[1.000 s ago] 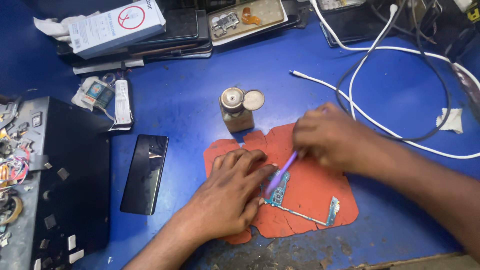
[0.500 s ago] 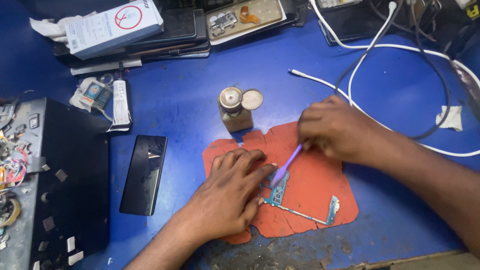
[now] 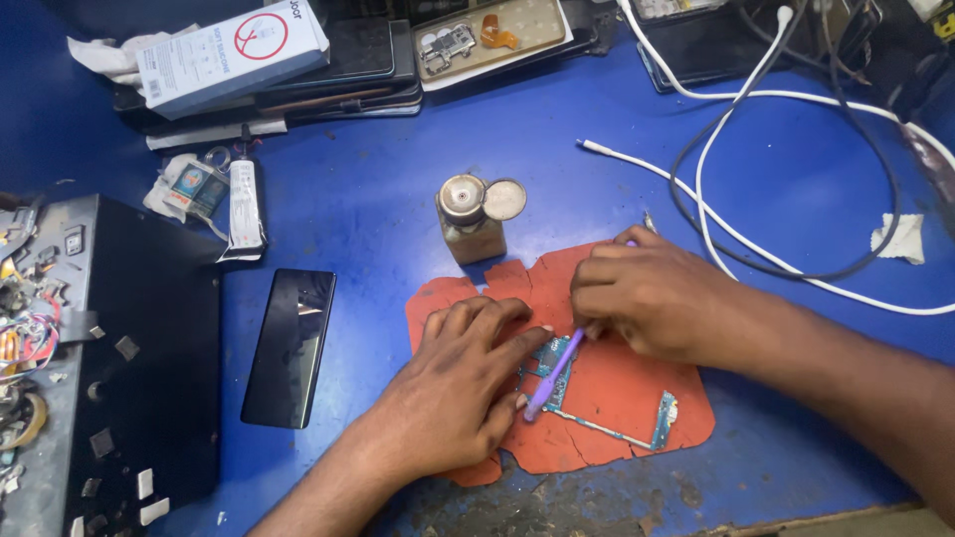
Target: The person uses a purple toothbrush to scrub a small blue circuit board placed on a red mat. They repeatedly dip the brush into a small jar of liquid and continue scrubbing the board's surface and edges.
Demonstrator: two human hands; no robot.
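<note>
**Brush works lower on the circuit board**

The right hand [image 3: 652,298] is closed around a purple brush [image 3: 553,374], whose tip now rests on the circuit board [image 3: 597,403]. A second ago the brush stood steeper, its handle rising toward the fingers; now it lies flatter and its tip sits lower on the board, close to the left fingertips. The right hand has also drawn a little toward the person. The left hand [image 3: 463,383] stays flat, fingers together, pressing the board's left end against the orange mat [image 3: 617,373] on the blue table [image 3: 378,199]. The board itself has not shifted, so the scrubbing appears to be working along its surface. A small capped bottle [image 3: 471,221] stands just beyond the mat, and a dark phone [image 3: 290,345] lies well to the left.
</note>
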